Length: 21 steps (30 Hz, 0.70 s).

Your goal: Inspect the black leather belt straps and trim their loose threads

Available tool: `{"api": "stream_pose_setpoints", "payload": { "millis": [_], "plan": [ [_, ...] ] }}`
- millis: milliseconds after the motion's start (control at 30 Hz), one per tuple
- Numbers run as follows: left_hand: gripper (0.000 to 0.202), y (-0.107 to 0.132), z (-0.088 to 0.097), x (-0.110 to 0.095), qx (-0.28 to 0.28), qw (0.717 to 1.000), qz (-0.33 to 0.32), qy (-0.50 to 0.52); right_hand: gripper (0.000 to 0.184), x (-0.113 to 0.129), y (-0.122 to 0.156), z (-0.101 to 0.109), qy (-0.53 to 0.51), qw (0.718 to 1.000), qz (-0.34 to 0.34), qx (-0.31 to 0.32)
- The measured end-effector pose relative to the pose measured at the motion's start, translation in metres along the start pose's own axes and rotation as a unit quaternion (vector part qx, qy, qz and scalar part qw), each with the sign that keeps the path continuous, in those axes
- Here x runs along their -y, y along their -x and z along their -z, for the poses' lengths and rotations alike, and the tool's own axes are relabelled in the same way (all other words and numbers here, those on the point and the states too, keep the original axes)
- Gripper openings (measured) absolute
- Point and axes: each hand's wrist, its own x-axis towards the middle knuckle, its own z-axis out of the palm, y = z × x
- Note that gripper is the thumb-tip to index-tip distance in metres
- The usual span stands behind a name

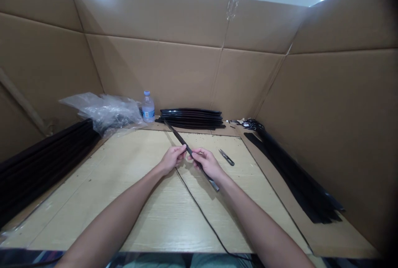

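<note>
A long, thin black strip slants over the middle of the table, its far end towards the back and its near end below my right hand. My right hand is closed round the strip, thumb on top. Just left of it, my left hand pinches the strip's edge between thumb and fingertips. Whether a smaller piece sits between those fingertips I cannot tell. A thin dark cord runs from beneath my left hand to the table's front edge. Thread snips lie to the right of my right hand.
Cardboard walls enclose the pale table. Black strips are stacked at the back, the left and the right. Clear plastic bags and a water bottle stand at the back left.
</note>
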Motion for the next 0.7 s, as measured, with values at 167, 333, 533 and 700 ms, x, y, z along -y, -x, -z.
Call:
{"api": "stream_pose_setpoints", "payload": {
  "millis": [167, 333, 533, 700],
  "plan": [
    [0.045, 0.0003, -0.0010, 0.0009, 0.008, 1.000, -0.006, -0.007, 0.048, -0.0040, 0.0015, 0.0014, 0.035, 0.999, -0.007, -0.025],
    [0.043, -0.0001, -0.0025, 0.0023, 0.015, 0.999, -0.011, -0.027, 0.036, -0.0018, 0.0020, 0.0034, 0.043, 0.999, 0.003, -0.005],
    [0.042, -0.0011, -0.0010, 0.0018, 0.016, 0.999, -0.016, -0.035, 0.041, 0.0019, 0.0065, 0.0010, 0.035, 0.999, -0.014, 0.026],
    [0.039, -0.0010, 0.0001, 0.0038, 0.012, 0.999, -0.011, -0.034, 0.029, 0.0008, 0.0029, 0.0008, 0.024, 0.999, -0.033, 0.007]
  ]
}}
